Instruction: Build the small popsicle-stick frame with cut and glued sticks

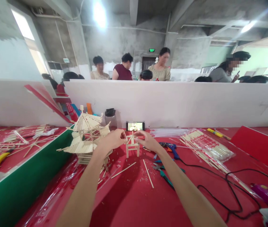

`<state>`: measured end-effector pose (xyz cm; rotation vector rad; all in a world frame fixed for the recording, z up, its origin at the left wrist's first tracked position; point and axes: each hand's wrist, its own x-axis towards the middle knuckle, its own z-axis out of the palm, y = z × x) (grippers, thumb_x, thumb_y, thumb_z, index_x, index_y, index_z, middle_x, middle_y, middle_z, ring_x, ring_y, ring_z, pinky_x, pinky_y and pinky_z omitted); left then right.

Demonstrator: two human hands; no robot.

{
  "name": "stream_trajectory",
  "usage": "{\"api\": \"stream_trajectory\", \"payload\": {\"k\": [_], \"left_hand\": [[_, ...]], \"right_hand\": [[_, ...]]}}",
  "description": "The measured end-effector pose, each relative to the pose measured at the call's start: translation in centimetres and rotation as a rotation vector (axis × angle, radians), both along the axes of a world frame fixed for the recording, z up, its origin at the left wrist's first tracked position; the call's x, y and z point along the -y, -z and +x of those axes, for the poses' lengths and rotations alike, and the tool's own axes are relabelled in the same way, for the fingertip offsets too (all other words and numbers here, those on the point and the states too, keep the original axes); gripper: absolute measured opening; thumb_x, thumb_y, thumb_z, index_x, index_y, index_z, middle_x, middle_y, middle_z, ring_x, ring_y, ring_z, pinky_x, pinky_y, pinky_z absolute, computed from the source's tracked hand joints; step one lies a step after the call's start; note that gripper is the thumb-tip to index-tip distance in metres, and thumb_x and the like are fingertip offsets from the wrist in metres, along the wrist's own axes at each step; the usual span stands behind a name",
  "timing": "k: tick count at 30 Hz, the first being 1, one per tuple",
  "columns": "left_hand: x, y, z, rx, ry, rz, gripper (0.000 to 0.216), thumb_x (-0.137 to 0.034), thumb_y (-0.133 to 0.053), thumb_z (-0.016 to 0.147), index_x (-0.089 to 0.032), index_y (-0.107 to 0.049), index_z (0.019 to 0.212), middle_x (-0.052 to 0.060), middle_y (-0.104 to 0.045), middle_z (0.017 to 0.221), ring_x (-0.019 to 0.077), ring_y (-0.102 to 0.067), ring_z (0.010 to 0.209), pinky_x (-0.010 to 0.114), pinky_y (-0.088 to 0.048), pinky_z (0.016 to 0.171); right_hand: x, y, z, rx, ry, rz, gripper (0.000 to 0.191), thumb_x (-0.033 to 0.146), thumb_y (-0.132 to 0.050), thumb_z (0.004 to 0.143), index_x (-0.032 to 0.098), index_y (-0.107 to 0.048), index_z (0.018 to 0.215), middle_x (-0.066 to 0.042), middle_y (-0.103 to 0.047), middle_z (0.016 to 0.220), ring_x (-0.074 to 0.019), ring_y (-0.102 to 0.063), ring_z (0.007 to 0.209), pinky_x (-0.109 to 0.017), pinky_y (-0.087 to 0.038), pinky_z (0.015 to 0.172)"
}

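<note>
A small pavilion frame (133,146) built from thin wooden sticks stands upright on the red tabletop, with bare roof sticks meeting at its peak. My left hand (117,138) is at its left roof corner, fingertips pinched together at the edge. From the other side, my right hand (148,142) has its fingers closed at the right roof corner. Exact fingertip contact is too small to see clearly. Left of my left hand sits a larger stick-built pagoda (86,148) with tiered roofs. Loose sticks (148,174) lie in front of the small frame.
A phone (135,126) leans against the white partition (183,104), near a dark-lidded bottle (110,118). At right are a blue glue gun (170,148), green-handled pliers (164,176), a black cord (233,192) and bagged sticks (209,146). A green board (34,171) stands left. People are beyond the partition.
</note>
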<state>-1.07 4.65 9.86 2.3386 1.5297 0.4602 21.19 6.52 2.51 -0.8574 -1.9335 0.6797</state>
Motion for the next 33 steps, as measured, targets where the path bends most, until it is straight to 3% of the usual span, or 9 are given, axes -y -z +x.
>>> {"api": "stream_trajectory", "payload": {"k": [4, 7, 12, 17, 24, 33], "left_hand": [[0.8, -0.8, -1.0, -0.096, 0.034, -0.101, 0.019, -0.021, -0.056, 0.066, -0.021, -0.068, 0.081, 0.003, -0.072, 0.082, 0.0173, -0.064, 0.072, 0.023, -0.042, 0.061], [1.1, -0.4, -1.0, -0.193, 0.082, -0.324, 0.017, -0.018, -0.059, 0.06, -0.02, -0.07, 0.073, 0.003, -0.072, 0.073, 0.0187, -0.065, 0.069, 0.023, -0.043, 0.057], [0.2, 2.9, 0.6, -0.132, 0.194, -0.768, 0.01, -0.015, -0.061, 0.056, -0.018, -0.067, 0.064, 0.002, -0.069, 0.061, 0.0199, -0.067, 0.063, 0.027, -0.053, 0.061], [-0.8, 6.5, 2.5, -0.113, 0.323, -0.969, 0.008, -0.013, -0.066, 0.056, -0.018, -0.065, 0.063, 0.002, -0.069, 0.059, 0.0181, -0.067, 0.061, 0.03, -0.056, 0.068], [-1.3, 9.2, 3.6, -0.066, 0.339, -1.041, 0.017, -0.021, -0.075, 0.058, -0.017, -0.061, 0.065, 0.002, -0.068, 0.06, 0.017, -0.067, 0.06, 0.03, -0.056, 0.064], [-1.3, 9.8, 4.1, -0.078, 0.301, -1.019, 0.014, -0.016, -0.071, 0.062, -0.016, -0.058, 0.068, 0.0, -0.067, 0.056, 0.0153, -0.066, 0.057, 0.027, -0.054, 0.061]], "right_hand": [[0.0, -0.5, 0.3, 0.01, -0.024, -0.029, 0.023, 0.031, -0.058, 0.087, 0.018, -0.065, 0.105, -0.007, -0.069, 0.106, -0.0197, -0.062, 0.101, -0.035, -0.045, 0.094], [0.0, -0.7, 0.6, 0.007, 0.03, -0.052, 0.021, 0.034, -0.059, 0.086, 0.017, -0.065, 0.096, -0.006, -0.069, 0.095, -0.0184, -0.062, 0.09, -0.031, -0.047, 0.084], [0.3, -0.5, 1.2, 0.102, -0.008, -0.155, 0.022, 0.036, -0.062, 0.082, 0.015, -0.066, 0.085, -0.003, -0.065, 0.077, -0.0144, -0.056, 0.07, -0.026, -0.044, 0.067], [0.5, -0.5, 1.2, 0.119, -0.06, -0.214, 0.023, 0.036, -0.062, 0.081, 0.014, -0.067, 0.083, -0.002, -0.065, 0.074, -0.0137, -0.055, 0.067, -0.025, -0.042, 0.064], [0.2, -0.4, 1.1, 0.153, -0.011, -0.239, 0.024, 0.037, -0.06, 0.081, 0.014, -0.065, 0.081, -0.002, -0.064, 0.074, -0.0141, -0.055, 0.067, -0.026, -0.042, 0.066], [-0.1, -0.2, 1.2, 0.149, 0.016, -0.246, 0.024, 0.038, -0.062, 0.079, 0.015, -0.068, 0.083, -0.004, -0.067, 0.078, -0.0168, -0.059, 0.074, -0.027, -0.045, 0.07]]}}
